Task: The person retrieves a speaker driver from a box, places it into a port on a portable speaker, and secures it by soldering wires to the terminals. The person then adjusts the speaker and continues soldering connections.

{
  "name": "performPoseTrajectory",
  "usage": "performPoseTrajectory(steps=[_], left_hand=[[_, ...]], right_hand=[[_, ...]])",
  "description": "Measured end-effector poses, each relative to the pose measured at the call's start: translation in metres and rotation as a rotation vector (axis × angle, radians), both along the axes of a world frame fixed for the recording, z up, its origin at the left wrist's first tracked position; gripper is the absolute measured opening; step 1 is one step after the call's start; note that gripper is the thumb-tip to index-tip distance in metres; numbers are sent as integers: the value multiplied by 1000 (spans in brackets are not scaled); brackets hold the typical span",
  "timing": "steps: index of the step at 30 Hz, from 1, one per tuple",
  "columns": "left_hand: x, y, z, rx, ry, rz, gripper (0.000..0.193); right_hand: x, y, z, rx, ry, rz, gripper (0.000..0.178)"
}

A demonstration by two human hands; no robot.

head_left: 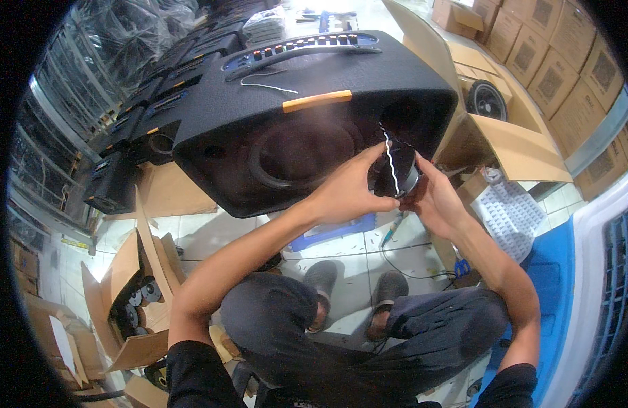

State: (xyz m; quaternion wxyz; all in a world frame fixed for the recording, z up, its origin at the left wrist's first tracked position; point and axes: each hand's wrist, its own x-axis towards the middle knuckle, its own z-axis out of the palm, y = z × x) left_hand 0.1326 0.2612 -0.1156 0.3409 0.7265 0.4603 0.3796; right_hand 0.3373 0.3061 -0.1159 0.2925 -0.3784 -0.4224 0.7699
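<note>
A large black speaker cabinet (395, 75) lies in front of me, with an orange strip (317, 101) on its edge and a big round driver (302, 153) in its face. At its right end, my left hand (348, 189) and my right hand (433, 197) close from both sides around a small round black speaker driver (410, 178). Between my hands, a white twisted wire (390, 153) runs down from the cabinet's dark opening across the driver; its lower end is by my left thumb. A loose pale wire (270, 86) rests on top of the cabinet.
A teal-handled tool (393, 228) with a black cable lies below my hands, near a blue plastic piece (331, 235). Left, an open carton (113, 272) holds several round drivers. Right stand an open box with a driver (487, 102), bubble wrap (508, 214) and a blue surface (549, 272).
</note>
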Motion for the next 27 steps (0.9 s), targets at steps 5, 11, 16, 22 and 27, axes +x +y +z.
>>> performPoseTrajectory(steps=[5, 11, 16, 22, 27], left_hand=[[-3, 6, 1, -40, -164, -105, 103], [-7, 12, 4, -175, -277, -190, 112], [-11, 10, 8, -311, -366, -183, 112], [-11, 10, 5, -335, -386, -143, 109], [-11, 7, 7, -416, -349, -142, 102]], right_hand=[[1, 1, -3, -6, -44, 81, 50], [-4, -2, 1, -79, -103, 84, 52], [-8, -4, 8, -83, -213, 38, 59], [-12, -6, 12, -56, -250, 2, 64], [-11, -6, 16, -80, -292, 21, 67]])
